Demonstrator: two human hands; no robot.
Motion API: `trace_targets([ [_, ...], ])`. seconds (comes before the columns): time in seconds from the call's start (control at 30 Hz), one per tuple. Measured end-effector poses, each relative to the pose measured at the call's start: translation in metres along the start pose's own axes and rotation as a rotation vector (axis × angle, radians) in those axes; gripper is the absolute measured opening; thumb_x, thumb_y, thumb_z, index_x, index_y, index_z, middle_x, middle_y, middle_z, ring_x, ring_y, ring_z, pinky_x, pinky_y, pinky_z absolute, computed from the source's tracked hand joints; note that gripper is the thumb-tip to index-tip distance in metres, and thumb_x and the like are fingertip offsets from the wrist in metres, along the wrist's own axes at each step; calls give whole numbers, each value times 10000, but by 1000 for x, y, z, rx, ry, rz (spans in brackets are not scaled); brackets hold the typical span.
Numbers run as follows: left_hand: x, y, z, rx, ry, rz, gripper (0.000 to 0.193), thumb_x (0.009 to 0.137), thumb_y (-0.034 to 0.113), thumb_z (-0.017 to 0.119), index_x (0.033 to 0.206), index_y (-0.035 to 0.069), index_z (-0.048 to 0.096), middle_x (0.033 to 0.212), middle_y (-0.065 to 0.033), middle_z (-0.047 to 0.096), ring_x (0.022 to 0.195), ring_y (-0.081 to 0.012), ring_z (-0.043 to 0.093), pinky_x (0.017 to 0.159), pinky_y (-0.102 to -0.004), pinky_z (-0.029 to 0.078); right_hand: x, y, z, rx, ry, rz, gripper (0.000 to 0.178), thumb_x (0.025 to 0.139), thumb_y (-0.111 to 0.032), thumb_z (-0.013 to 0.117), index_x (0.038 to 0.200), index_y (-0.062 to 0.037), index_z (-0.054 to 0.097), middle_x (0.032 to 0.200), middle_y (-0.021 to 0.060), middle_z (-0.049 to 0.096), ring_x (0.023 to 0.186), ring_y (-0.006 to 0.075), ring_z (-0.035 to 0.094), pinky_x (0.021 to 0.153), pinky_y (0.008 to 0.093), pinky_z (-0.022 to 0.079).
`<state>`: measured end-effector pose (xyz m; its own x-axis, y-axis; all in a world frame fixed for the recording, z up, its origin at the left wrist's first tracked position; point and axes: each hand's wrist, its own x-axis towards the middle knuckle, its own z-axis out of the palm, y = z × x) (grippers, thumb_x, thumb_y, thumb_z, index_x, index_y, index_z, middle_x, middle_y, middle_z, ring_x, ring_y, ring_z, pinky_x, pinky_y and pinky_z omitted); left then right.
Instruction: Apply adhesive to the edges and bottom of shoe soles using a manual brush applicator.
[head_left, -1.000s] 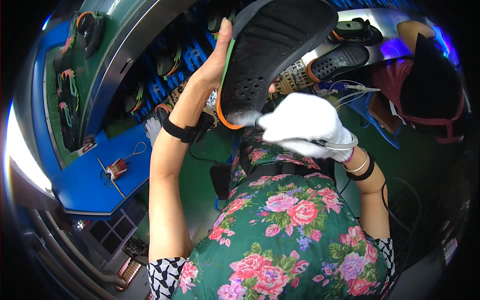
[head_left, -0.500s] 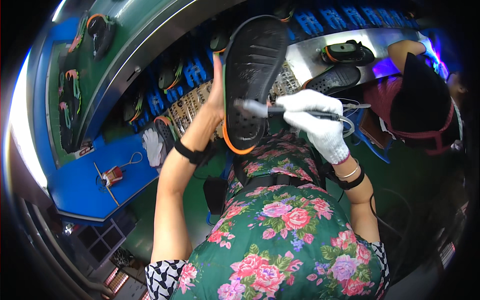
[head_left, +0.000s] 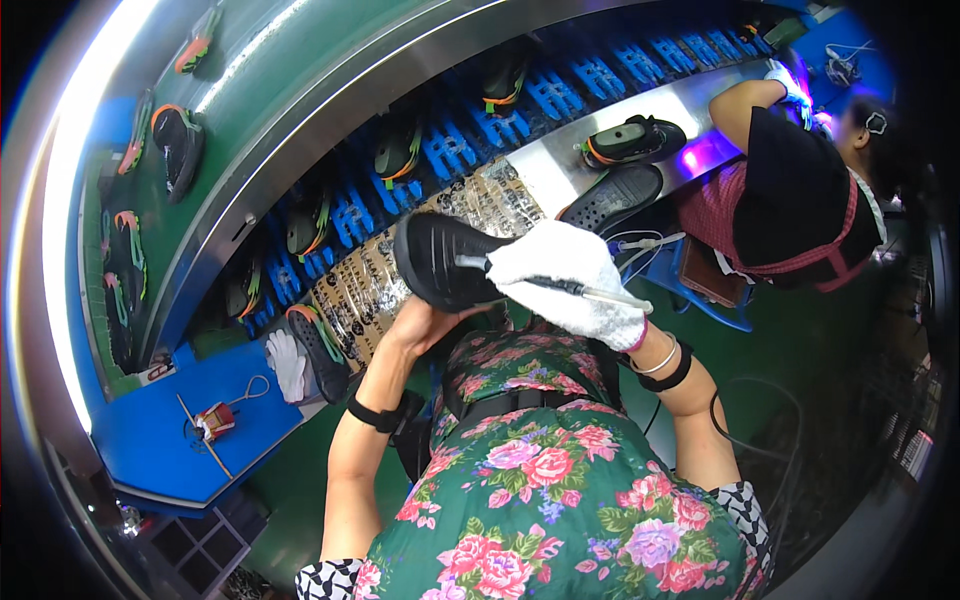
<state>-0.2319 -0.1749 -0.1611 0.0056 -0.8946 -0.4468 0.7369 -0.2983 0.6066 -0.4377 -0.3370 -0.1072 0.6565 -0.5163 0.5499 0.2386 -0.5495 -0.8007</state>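
My bare left hand [head_left: 428,328] grips a black shoe sole [head_left: 440,262] from below and beside it, thumb stretched along its lower edge. In a white knitted glove, my right hand [head_left: 565,275] closes on a slim brush [head_left: 470,262]. The pale brush tip touches or hovers just over the sole's face; I cannot tell which. A grey hose-like end sticks out behind the gloved palm. The glove hides the right part of the sole.
Ahead runs a conveyor with blue racks [head_left: 447,150] and shoe parts. A metal ledge carries a black perforated sole [head_left: 615,195] and a shoe upper [head_left: 635,140]. At left, a blue table [head_left: 160,420] bears a white glove [head_left: 287,365]. A co-worker [head_left: 790,200] sits at right.
Both hands have brought the sole lower and slightly left, and it is now tilted and turned. The gloved hand with the brush covers more of it. My view has shifted too.
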Motion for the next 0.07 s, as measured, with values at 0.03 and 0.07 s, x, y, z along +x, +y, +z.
trace_targets([
  [0.03, -5, 0, 4, 72, 84, -39, 504, 1063, 294, 539, 1504, 63, 457, 1455, -165, 556, 1370, -309, 513, 1215, -483, 335, -2, -2, 0, 39, -24, 12, 193, 782, -58, 807, 971, -86, 775, 940, 94, 756, 874, 273, 722, 804, 393, 578],
  [0.07, -12, 3, 10, 145, 170, -79, 533, 1050, 281, 588, 1519, 76, 442, 1466, -161, 547, 1388, -310, 500, 1222, -467, 332, -3, -4, 1, 79, -46, 25, 197, 781, -63, 809, 974, -89, 776, 945, 95, 757, 880, 275, 723, 808, 395, 579],
])
